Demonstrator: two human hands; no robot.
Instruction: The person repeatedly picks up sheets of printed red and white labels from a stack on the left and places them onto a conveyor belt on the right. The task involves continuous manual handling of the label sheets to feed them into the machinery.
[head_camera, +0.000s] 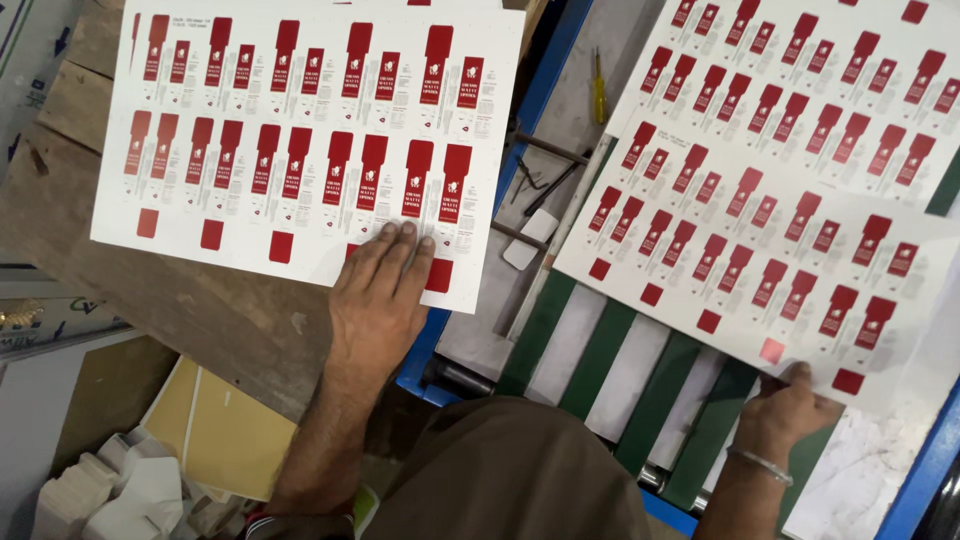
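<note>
Left hand (380, 290) lies flat, fingers together, on the printed carton sheet (300, 130) at 10 o'clock. Right hand (790, 405) pinches another sheet's (780, 200) edge at 4. Probably light, floppy card, so grip the edges.

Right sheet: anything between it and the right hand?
Nothing visible. The right hand already touches the near edge of the right sheet, fingers on its lower corner. The left hand lies flat on the left sheet.
</note>
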